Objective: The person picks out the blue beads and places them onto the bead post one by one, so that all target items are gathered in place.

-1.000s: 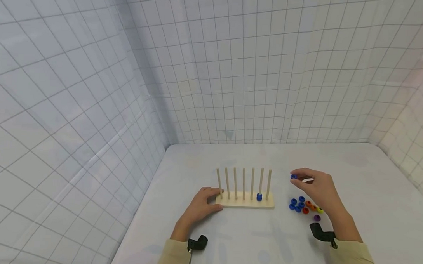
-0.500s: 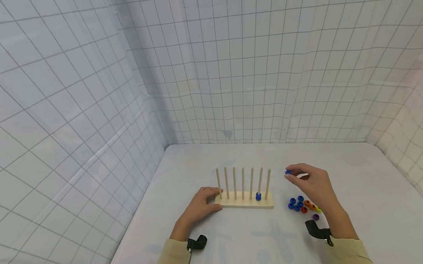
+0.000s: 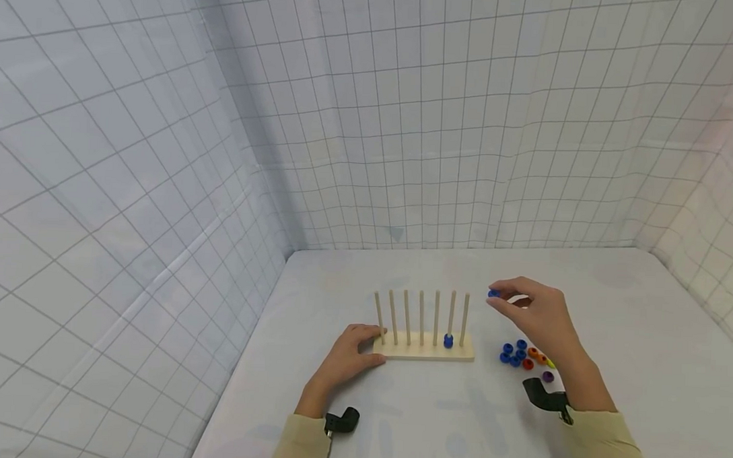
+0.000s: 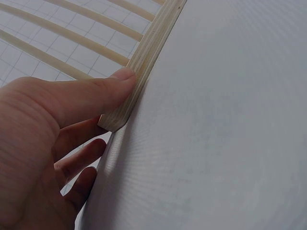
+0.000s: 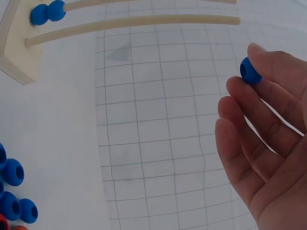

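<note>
A wooden base with a row of several upright pegs [image 3: 423,353] stands on the table. My left hand [image 3: 344,356] grips its left end, and in the left wrist view the thumb [image 4: 110,93] lies on the base's edge. Two blue beads [image 5: 48,12] are threaded on the second peg from the right, down at the base. My right hand [image 3: 536,312] is raised to the right of the pegs, pinching another blue bead [image 5: 250,70] between thumb and finger. That bead is apart from the pegs, its hole visible in the right wrist view.
Several loose blue beads [image 3: 515,360] lie on the table [image 3: 432,420] below the right hand, beside orange ones [image 3: 532,353], a red bead [image 3: 528,364], a partly hidden yellow one [image 3: 551,363] and a purple bead [image 3: 548,377]. Grid-patterned sheets [image 3: 429,157] hang behind and at both sides.
My right hand has moved left and upward with the pinched blue bead, nearer the rightmost peg. The left hand keeps its grip on the base.
</note>
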Tool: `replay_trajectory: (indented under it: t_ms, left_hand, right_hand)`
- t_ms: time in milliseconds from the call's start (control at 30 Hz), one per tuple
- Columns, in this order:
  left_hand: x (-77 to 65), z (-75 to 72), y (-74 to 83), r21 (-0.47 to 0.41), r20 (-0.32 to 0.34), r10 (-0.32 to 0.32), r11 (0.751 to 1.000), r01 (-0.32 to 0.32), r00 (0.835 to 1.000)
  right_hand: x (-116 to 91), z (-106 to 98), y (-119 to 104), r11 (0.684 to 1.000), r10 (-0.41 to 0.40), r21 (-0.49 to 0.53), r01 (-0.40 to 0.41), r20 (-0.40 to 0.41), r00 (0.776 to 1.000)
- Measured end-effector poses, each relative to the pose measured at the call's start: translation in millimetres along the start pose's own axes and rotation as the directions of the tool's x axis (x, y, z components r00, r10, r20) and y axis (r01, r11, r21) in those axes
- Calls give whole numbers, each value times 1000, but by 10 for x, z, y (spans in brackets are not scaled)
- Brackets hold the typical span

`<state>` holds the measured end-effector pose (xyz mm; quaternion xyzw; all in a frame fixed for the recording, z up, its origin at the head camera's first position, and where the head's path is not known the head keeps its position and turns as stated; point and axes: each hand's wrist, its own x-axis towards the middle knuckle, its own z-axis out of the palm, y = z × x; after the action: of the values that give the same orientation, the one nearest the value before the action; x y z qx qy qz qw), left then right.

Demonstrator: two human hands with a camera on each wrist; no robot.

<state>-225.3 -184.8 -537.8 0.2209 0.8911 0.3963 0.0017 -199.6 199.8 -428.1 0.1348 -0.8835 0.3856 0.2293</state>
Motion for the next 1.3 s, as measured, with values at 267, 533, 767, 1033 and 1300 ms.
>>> replay_trajectory:
  t_ms: [267, 533, 767, 1033, 1300]
  left_hand:
    - [20, 14, -15, 17, -9, 1, 1000, -1, 1000]
    - [17, 19, -24, 9, -5, -7, 1000, 7, 1000]
    - [10, 7, -10, -13, -2, -13, 1000, 13, 1000]
    - [14, 16, -22, 8, -2, -5, 1000, 5, 1000]
    - [14, 6, -6, 8, 3, -6, 1000, 6, 1000]
  right_hand:
    - [44, 3, -114, 999, -31, 12, 31, -11, 999]
    - [108, 38, -208, 999, -32, 38, 32, -6, 999]
    - [152, 93, -273, 998, -37, 57, 35, 23, 999]
    - [176, 167, -308, 997, -30, 66, 28, 41, 999]
    - [201, 216, -337, 994, -61, 92, 56, 51, 997]
